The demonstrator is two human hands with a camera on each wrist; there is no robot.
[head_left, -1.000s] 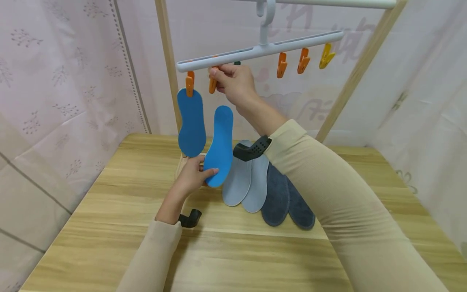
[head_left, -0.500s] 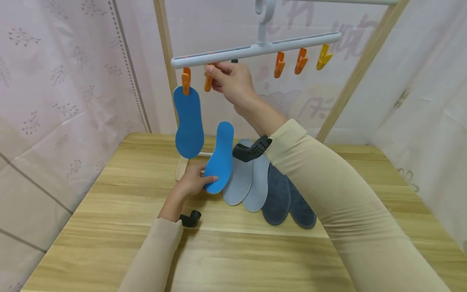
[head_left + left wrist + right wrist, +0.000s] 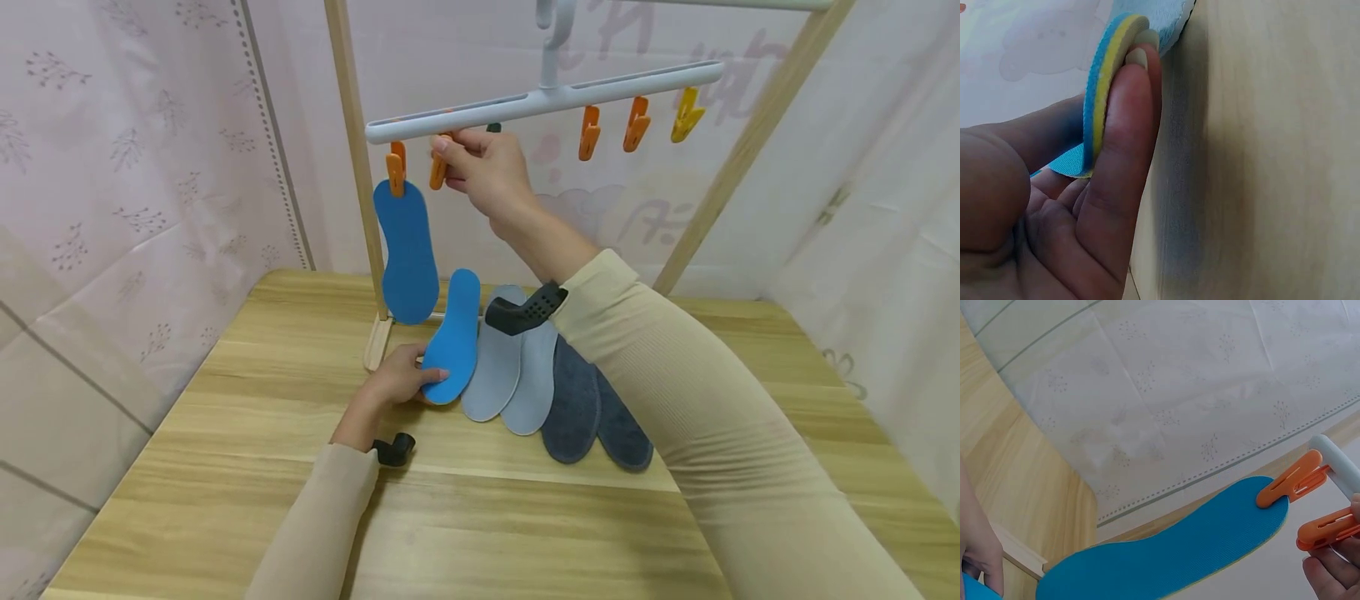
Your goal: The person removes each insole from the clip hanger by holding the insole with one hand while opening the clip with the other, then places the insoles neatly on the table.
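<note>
My left hand [image 3: 401, 375] pinches the wide end of a blue insole [image 3: 456, 333], thumb on its face, low over the table. In the left wrist view the edge of this insole [image 3: 1099, 94] shows blue and yellow layers between thumb and fingers. Up at the white hanger [image 3: 525, 104], my right hand [image 3: 491, 171] pinches an orange clothespin [image 3: 439, 162]. Left of it, another orange clothespin [image 3: 396, 169] grips the narrow end of a second blue insole [image 3: 409, 258], which hangs down. In the right wrist view the pinched clothespin [image 3: 1329, 528] has nothing in its jaws.
Two grey insoles [image 3: 495, 367] and two dark insoles [image 3: 570, 400] lie side by side on the wooden table [image 3: 487, 525]. Two more orange clothespins [image 3: 589, 133] and a yellow one [image 3: 686, 117] hang at the hanger's right. A wooden frame post [image 3: 356, 150] stands behind.
My left hand has lowered the blue insole toward the table, away from the hanger. The right hand keeps its pinch on the orange clothespin. The hanging insole has swayed slightly.
</note>
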